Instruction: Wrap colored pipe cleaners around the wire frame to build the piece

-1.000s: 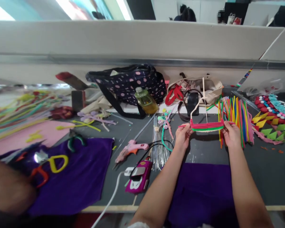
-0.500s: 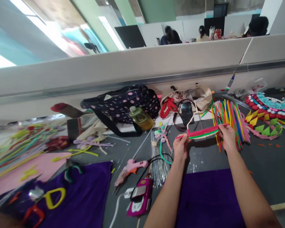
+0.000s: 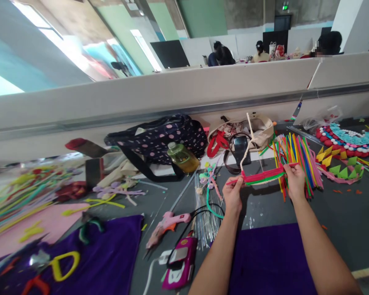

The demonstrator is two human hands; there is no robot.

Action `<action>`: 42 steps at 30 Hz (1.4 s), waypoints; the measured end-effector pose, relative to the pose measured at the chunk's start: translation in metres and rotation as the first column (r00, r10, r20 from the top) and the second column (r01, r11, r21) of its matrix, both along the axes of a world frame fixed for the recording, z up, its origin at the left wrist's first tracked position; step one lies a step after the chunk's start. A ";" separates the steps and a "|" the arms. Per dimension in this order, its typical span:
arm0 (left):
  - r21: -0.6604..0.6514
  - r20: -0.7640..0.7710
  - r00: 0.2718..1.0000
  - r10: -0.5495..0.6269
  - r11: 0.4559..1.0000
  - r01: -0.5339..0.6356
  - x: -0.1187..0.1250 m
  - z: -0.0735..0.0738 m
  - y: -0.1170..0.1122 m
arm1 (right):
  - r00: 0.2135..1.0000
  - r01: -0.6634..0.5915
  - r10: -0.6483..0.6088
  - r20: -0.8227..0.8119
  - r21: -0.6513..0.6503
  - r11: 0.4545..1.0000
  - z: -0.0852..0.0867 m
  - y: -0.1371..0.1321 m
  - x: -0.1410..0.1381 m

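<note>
Between my hands stretches a flat strip of pipe cleaners (image 3: 263, 175), pink along the top, green and white below. My left hand (image 3: 233, 192) pinches its left end, where a short pink tip sticks out. The right end is pinched by my right hand (image 3: 295, 180), with another pink tip poking past the fingers. A white pipe cleaner (image 3: 250, 141) rises from the strip's left part, bent and pointing upward. Just behind my right hand lies a bundle of loose coloured pipe cleaners (image 3: 301, 151). Under my forearms is a purple cloth (image 3: 270, 258).
A pink glue gun (image 3: 169, 223), a magenta power strip (image 3: 181, 262) and clear glue sticks (image 3: 203, 205) lie left of my arms. Scissors (image 3: 61, 266) and pliers (image 3: 90, 225) rest farther left. Behind stand a bottle (image 3: 183, 157), a dotted bag (image 3: 162, 139) and a phone (image 3: 240, 149).
The white pipe cleaner's upper end now stands up above the strip, where it was bent lower before. Both hands keep hold of the strip in nearly the same place. The view has tilted slightly up.
</note>
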State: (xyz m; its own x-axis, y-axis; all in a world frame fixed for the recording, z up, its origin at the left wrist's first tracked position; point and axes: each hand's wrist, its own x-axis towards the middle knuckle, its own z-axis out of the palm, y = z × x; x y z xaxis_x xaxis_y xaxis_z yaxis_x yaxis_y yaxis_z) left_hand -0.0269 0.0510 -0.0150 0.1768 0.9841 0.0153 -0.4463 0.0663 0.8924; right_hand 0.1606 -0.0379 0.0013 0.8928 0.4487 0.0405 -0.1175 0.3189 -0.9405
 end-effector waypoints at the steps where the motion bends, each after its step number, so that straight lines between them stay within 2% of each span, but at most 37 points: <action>1: 0.002 0.007 1.000 -0.007 1.000 0.007 0.000 0.001 0.000 | 1.000 -0.005 0.005 -0.016 0.011 1.000 0.000 0.000 0.000; 9: -0.120 0.158 0.979 -0.131 0.981 0.151 0.000 0.008 -0.004 | 0.962 -0.094 0.134 -0.239 0.169 0.981 0.003 0.001 -0.006; 17: -0.181 0.200 0.971 -0.132 0.969 0.169 0.000 0.006 -0.002 | 0.930 -0.117 0.174 -0.325 0.188 0.975 0.005 0.002 -0.011; 24: -0.161 0.230 0.967 -0.111 0.975 0.151 -0.002 0.007 0.001 | 0.967 -0.151 0.166 -0.191 0.092 0.984 0.002 -0.003 -0.003; 29: -0.112 0.247 0.964 -0.100 0.985 0.131 -0.004 0.010 0.003 | 0.975 -0.198 0.205 -0.081 0.091 0.976 0.006 -0.005 -0.001; 33: -0.077 0.253 0.959 -0.125 0.986 0.149 -0.007 0.008 0.005 | 0.967 -0.229 0.241 -0.087 0.120 0.966 0.006 -0.006 -0.001; 37: -0.097 0.260 0.957 -0.129 0.982 0.159 -0.007 0.002 0.009 | 0.955 -0.268 0.285 -0.083 0.173 0.948 0.005 -0.005 -0.002; 42: -0.121 0.277 0.956 -0.095 0.984 0.133 -0.007 0.000 0.012 | 0.949 -0.301 0.312 -0.041 0.175 0.938 0.004 -0.004 -0.002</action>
